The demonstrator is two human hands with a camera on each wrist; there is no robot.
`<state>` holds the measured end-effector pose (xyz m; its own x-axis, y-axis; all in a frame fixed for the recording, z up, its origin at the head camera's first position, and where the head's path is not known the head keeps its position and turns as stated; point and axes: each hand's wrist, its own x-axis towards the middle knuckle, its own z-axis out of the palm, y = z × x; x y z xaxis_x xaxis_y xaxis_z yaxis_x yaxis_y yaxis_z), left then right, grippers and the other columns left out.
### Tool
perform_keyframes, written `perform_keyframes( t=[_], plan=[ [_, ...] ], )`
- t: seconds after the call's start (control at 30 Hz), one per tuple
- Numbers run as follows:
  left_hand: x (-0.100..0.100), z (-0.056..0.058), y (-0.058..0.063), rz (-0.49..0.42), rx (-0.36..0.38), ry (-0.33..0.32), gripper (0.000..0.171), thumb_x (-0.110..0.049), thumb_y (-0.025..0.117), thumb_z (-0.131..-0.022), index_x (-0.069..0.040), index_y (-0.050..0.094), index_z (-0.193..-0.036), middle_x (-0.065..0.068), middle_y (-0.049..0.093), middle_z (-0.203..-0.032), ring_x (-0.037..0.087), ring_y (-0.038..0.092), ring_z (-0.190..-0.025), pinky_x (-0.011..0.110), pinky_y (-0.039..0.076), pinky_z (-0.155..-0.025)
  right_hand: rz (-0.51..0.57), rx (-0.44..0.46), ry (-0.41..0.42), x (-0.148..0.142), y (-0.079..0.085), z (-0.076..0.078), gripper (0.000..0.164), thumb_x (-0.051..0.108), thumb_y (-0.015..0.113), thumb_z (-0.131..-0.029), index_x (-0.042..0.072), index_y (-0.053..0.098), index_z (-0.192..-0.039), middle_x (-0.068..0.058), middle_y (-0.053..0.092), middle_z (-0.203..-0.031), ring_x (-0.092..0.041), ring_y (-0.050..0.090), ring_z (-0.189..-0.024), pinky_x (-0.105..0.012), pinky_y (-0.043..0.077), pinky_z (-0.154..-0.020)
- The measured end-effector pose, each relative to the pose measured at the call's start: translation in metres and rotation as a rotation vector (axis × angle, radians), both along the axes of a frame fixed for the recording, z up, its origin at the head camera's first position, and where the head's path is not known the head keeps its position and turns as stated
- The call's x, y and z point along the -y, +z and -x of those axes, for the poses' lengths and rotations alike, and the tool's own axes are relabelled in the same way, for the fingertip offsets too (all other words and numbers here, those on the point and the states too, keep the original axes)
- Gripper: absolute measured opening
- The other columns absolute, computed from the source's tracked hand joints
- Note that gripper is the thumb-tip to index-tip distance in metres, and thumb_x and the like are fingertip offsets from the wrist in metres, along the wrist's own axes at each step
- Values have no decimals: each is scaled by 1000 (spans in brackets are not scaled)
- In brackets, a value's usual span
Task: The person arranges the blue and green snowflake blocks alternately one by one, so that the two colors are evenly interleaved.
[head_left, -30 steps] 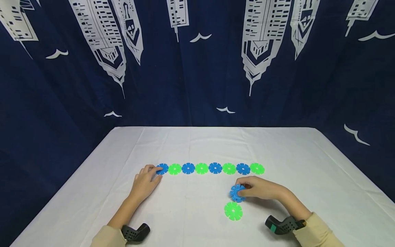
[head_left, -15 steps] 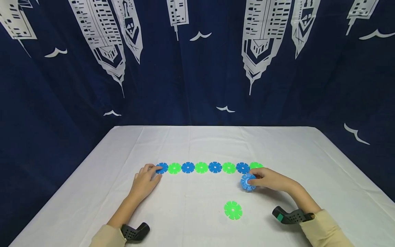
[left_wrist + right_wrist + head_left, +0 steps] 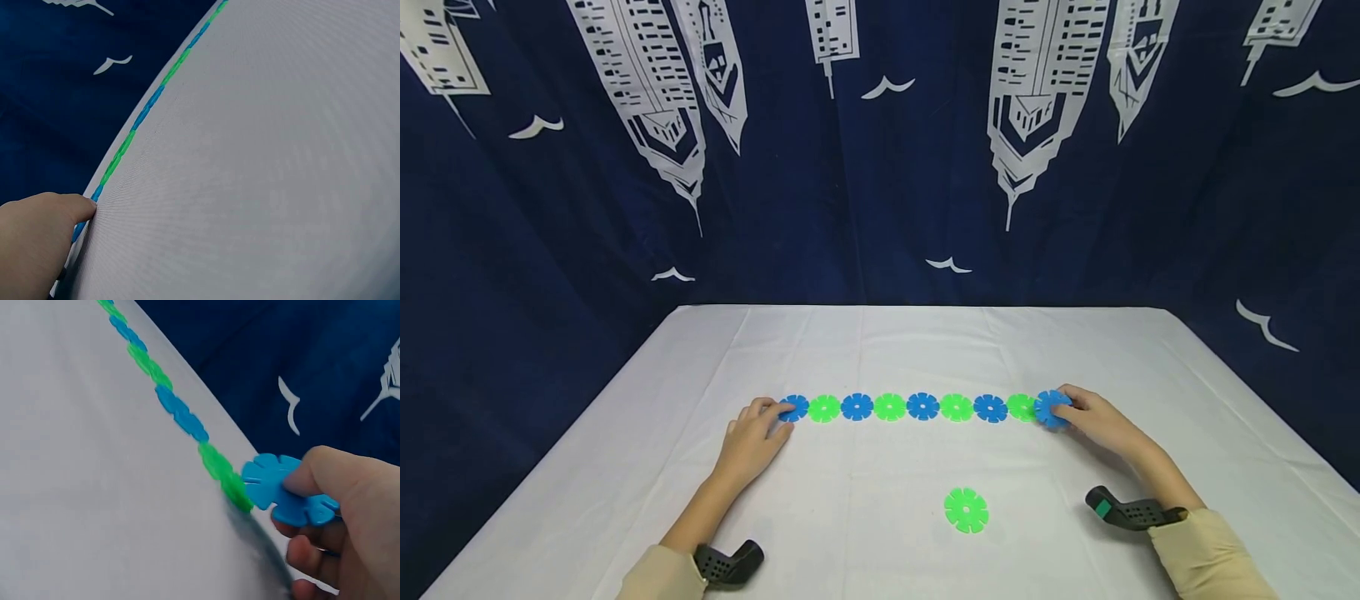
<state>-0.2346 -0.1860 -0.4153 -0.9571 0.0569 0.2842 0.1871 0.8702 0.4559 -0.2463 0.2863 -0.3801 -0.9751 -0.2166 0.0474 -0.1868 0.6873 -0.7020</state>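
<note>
A row of notched plastic snowflake discs, alternating blue and green, runs across the table. My left hand (image 3: pixel 756 442) rests at the row's left end, a fingertip on the leftmost blue disc (image 3: pixel 796 408) and the thumb close beside its near edge. My right hand (image 3: pixel 1097 419) pinches another blue snowflake disc (image 3: pixel 275 487) between thumb and fingers. This held disc is right at the green disc (image 3: pixel 1021 407) on the row's right end, overlapping its edge in the right wrist view. One loose green disc (image 3: pixel 966 510) lies flat nearer the front.
A white cloth (image 3: pixel 850 508) covers the table. Behind its far edge hangs a dark blue curtain (image 3: pixel 775 233) with white building and bird shapes. Black devices (image 3: pixel 730 565) are strapped on both wrists.
My right hand has carried the blue disc away from beside the loose green disc, forward and right to the row's right end. My left hand has stayed put.
</note>
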Motion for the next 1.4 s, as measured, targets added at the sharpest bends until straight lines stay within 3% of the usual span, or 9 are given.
perform_keyframes(
  t=[0.17, 0.33, 0.57, 0.77, 1.03, 1.4],
  plan=[
    [0, 0, 1, -2, 5, 2, 34, -29, 56, -88, -14, 60, -119, 16, 50, -123, 33, 46, -114, 45, 34, -84, -91, -49, -181, -5, -8, 2, 26, 22, 40, -93, -2, 51, -97, -11, 52, -85, -19, 45, -79, -27, 37, -64],
    [0, -1, 1, -4, 6, 2, 34, -29, 56, -88, -14, 60, -118, 16, 50, -124, 33, 46, -114, 45, 34, -83, -102, -70, -262, -5, -15, 4, 30, 22, 38, -93, -4, 51, -101, -18, 55, -91, -24, 47, -81, -30, 38, -65],
    [0, -2, 2, -7, 9, -2, 34, -28, 56, -88, -14, 60, -118, 16, 50, -124, 34, 46, -114, 45, 33, -84, -110, -118, -290, -1, -24, 3, 32, 19, 39, -93, -7, 47, -109, -26, 56, -98, -32, 52, -84, -41, 43, -70],
    [0, -2, 3, -11, 7, 1, 34, -28, 56, -88, -14, 60, -118, 16, 50, -124, 33, 47, -113, 45, 34, -84, -165, -151, -313, 3, -27, 4, 45, 22, 39, -94, -14, 39, -122, -36, 47, -113, -49, 48, -104, -57, 40, -85],
    [0, -1, 2, -13, 3, 2, 34, -28, 56, -88, -13, 60, -118, 17, 51, -123, 34, 47, -113, 47, 34, -85, -207, -246, -357, 6, -32, 4, 45, 17, 46, -90, -12, 43, -123, -32, 40, -108, -44, 48, -95, -54, 40, -79],
    [0, -1, 1, -2, 4, -4, 34, -28, 56, -88, -14, 59, -119, 16, 50, -123, 34, 47, -113, 46, 34, -84, -238, -191, -354, 7, -32, 4, 45, 22, 47, -92, -9, 44, -125, -32, 39, -113, -46, 46, -101, -55, 39, -83]
  ],
)
